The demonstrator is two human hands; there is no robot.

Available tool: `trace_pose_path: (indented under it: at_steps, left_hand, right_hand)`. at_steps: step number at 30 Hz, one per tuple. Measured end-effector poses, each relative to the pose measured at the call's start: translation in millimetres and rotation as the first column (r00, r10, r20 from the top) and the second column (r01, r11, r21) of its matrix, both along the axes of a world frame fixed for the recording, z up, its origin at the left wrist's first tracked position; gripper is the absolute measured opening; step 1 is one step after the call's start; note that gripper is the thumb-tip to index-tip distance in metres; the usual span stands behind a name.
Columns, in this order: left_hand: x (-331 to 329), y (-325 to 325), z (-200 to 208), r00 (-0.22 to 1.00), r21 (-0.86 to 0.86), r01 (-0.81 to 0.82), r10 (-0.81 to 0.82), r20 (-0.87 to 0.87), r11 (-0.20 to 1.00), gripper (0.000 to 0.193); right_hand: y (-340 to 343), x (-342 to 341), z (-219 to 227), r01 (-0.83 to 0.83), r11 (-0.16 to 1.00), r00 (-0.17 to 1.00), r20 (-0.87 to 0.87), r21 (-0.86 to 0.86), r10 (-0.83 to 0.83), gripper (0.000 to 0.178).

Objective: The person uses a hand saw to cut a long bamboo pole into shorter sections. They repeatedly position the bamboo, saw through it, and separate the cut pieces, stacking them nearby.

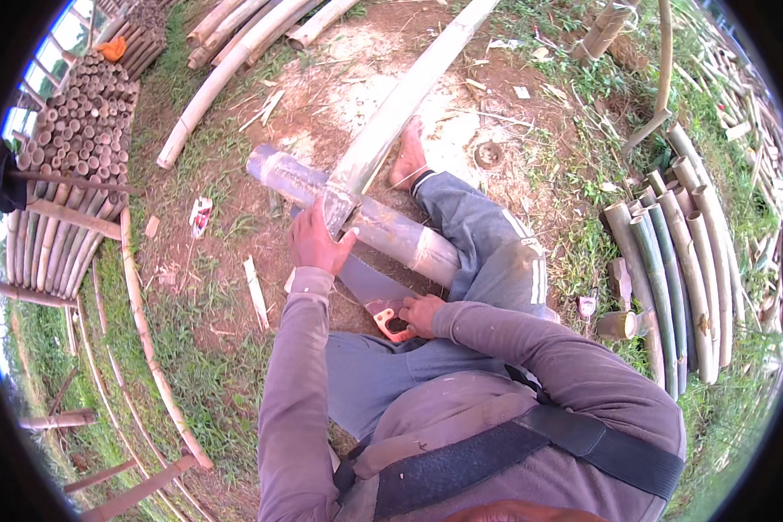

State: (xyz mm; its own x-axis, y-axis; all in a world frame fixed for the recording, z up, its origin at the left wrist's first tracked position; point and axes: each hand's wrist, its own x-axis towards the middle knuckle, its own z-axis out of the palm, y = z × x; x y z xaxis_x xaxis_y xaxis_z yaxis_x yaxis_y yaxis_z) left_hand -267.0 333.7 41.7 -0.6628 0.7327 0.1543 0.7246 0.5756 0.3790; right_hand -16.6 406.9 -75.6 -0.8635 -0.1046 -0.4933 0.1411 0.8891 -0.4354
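A long pale bamboo pole (400, 104) runs from the far top down to my lap, its near end resting across a thicker bamboo log (300, 174) on the ground. My left hand (322, 244) grips the pole's near end, thumb out to the right. My right hand (421, 315) is closed round the orange handle (391, 324) of a handsaw. The saw's blade (370, 283) slants up and left, below the pole's end, and passes partly out of sight behind my left hand. My bare foot (409, 155) rests against the pole's right side.
Cut bamboo poles (683, 261) lie stacked at the right, with a short bamboo piece (616, 325) beside them. More poles (235, 65) lie at the far left. A rack of bamboo (87, 117) stands at the left edge. Sawdust (361, 65) and splinters cover the ground ahead.
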Motion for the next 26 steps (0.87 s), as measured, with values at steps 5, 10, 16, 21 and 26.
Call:
trace_pose_path:
  at_steps: [5,10,16,21,26]
  left_hand:
    - [-47.3,164.9,22.5,0.98,-0.331,0.063,0.003,0.197,0.941,0.116]
    - [-62.3,193.9,16.5,0.973,-0.413,0.13,-0.036,0.228,0.902,0.114]
    - [-35.1,135.9,78.0,0.968,-0.39,0.183,-0.096,0.232,0.902,0.109]
    - [-10.6,3.4,147.7,0.982,-0.41,0.085,-0.006,0.191,0.908,0.106]
    - [46.4,-201.0,149.8,0.996,-0.311,0.03,-0.002,0.089,0.95,0.109]
  right_hand:
    - [0.9,9.5,4.1,0.05,0.995,0.994,-0.09,-0.091,-0.058,0.048]
    - [14.9,6.8,13.2,0.063,0.986,0.997,-0.03,-0.154,-0.069,0.046]
    - [31.8,-1.6,12.6,0.236,0.875,0.896,-0.253,-0.424,-0.364,0.037]
    - [102.2,-16.8,71.2,0.523,0.515,0.473,-0.271,-0.679,-0.838,0.049]
    - [207.3,-64.3,133.5,0.339,-0.284,0.117,0.339,-0.897,-0.933,0.077]
